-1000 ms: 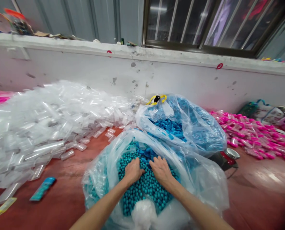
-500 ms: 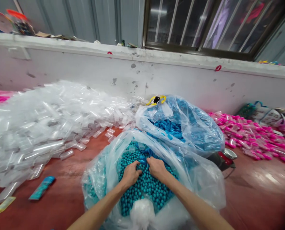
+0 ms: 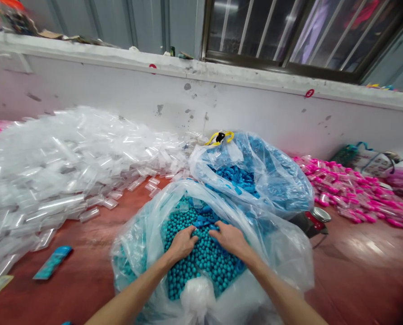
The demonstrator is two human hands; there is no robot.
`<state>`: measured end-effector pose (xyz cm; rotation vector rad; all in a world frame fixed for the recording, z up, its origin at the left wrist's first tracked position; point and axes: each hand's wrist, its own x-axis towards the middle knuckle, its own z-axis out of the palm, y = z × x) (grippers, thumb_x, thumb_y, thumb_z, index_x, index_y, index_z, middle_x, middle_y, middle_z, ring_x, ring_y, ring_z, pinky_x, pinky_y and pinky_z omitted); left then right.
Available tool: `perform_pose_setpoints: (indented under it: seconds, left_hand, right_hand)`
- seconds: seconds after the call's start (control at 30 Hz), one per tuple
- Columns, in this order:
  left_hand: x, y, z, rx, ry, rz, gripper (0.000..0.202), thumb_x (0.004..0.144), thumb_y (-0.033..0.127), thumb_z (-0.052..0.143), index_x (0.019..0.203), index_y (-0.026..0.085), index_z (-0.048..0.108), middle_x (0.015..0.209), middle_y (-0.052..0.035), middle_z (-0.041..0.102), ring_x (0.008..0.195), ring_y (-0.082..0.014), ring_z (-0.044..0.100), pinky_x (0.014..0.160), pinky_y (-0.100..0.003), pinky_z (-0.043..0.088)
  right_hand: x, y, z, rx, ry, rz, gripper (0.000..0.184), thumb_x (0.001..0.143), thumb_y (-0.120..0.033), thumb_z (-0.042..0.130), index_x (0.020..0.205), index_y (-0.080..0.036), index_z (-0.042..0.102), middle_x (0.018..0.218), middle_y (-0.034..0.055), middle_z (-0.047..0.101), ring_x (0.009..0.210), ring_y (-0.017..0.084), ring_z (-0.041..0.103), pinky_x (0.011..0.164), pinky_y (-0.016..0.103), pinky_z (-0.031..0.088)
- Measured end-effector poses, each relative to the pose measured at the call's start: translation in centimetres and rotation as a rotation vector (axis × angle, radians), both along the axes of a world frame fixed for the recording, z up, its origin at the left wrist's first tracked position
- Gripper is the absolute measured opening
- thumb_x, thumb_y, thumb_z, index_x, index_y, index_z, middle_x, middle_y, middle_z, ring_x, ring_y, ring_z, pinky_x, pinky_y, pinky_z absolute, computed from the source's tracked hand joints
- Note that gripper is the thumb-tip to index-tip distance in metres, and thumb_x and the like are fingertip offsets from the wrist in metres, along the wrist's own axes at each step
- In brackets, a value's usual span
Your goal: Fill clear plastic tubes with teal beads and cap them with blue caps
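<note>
A clear plastic bag (image 3: 136, 228) full of small teal beads (image 3: 184, 275) lies open in front of me. Over the beads is my left hand (image 3: 183, 243), its fingers bent and thumb apart, with nothing visible between them. Opposite it, my right hand (image 3: 231, 237) reaches to several blue plastic caps (image 3: 206, 218) lying on the beads. Its thumb stands apart from its fingers, and some fingertips are hidden. Small clear sleeves (image 3: 184, 206) rest at the far side of the beads. A knotted white plastic bundle (image 3: 197, 293) sits at the near side.
Behind stands another bag (image 3: 282, 178) of blue pieces (image 3: 235, 175). A heap of clear tubes (image 3: 72, 167) covers the left; pink-capped tubes (image 3: 350, 189) lie right. A bead-filled tube (image 3: 53, 262) lies on the red tabletop (image 3: 93, 253). A metal-lidded object (image 3: 319, 215) stands beside the bags.
My hands have moved apart; the right one shifted right, uncovering more blue caps. The left hand stays over the beads. The view has shifted slightly.
</note>
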<state>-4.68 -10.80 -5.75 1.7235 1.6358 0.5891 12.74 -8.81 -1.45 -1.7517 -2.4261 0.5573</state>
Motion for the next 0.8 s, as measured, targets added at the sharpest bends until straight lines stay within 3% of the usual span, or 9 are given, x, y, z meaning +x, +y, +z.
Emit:
perform_pose_setpoints:
  seconds: [0.13,0.27,0.4,0.5,0.67,0.8]
  left_hand:
    - [-0.2,0.7,0.2,-0.036,-0.027,0.002,0.009,0.070,0.019,0.045,0.069,0.018,0.053,0.067,0.0008,0.055,0.069,-0.0167,0.051,0.067,-0.026,0.035]
    - [-0.7,1.2,-0.1,-0.085,-0.149,-0.016,0.006,0.068,0.017,0.046,0.065,0.018,0.051,0.061,0.0039,0.050,0.065,-0.0140,0.048,0.063,-0.023,0.035]
    - [-0.9,1.3,-0.1,-0.144,-0.316,-0.025,0.005,0.068,0.020,0.046,0.065,0.017,0.049,0.057,0.0055,0.045,0.057,-0.0108,0.042,0.057,-0.022,0.034]
    - [-1.0,1.0,0.3,-0.170,-0.438,-0.035,0.010,0.069,0.026,0.048,0.068,0.016,0.048,0.056,0.0061,0.043,0.054,-0.0089,0.039,0.054,-0.021,0.032]
    - [-1.4,0.2,1.0,-0.188,-0.572,-0.032,0.023,0.065,0.037,0.052,0.073,0.016,0.049,0.054,0.0072,0.038,0.049,-0.0070,0.034,0.049,-0.021,0.027]
    - [-1.2,0.0,1.3,-0.152,-0.638,-0.017,0.026,0.063,0.039,0.054,0.074,0.016,0.048,0.057,0.0068,0.041,0.052,-0.0073,0.036,0.051,-0.021,0.029]
  right_hand:
    - [-1.0,-1.2,-0.9,0.016,-0.174,0.138,0.024,0.077,-0.021,0.052,0.099,-0.016,0.060,0.094,0.0103,0.066,0.089,0.023,0.061,0.074,0.029,0.042]
    - [0.1,-0.9,-0.9,0.026,-0.029,0.104,0.032,0.082,-0.022,0.046,0.113,-0.023,0.055,0.106,0.0045,0.064,0.099,0.018,0.058,0.082,0.026,0.041]
    - [-0.4,-0.3,-1.0,0.128,0.060,0.039,0.039,0.085,-0.023,0.041,0.123,-0.018,0.048,0.109,0.0092,0.062,0.101,0.021,0.057,0.086,0.031,0.041]
    - [-1.7,0.0,-1.4,0.119,0.212,0.156,0.039,0.083,-0.017,0.040,0.120,-0.014,0.051,0.119,0.0100,0.057,0.110,0.018,0.051,0.093,0.029,0.037]
    - [-1.4,0.3,-0.8,-0.047,0.413,0.310,0.038,0.077,-0.012,0.042,0.110,-0.018,0.060,0.110,0.0063,0.063,0.104,0.018,0.055,0.093,0.031,0.038]
    - [-0.6,0.1,0.1,-0.074,0.506,0.206,0.036,0.076,-0.014,0.043,0.105,-0.018,0.063,0.105,0.0059,0.065,0.101,0.020,0.056,0.091,0.034,0.039]
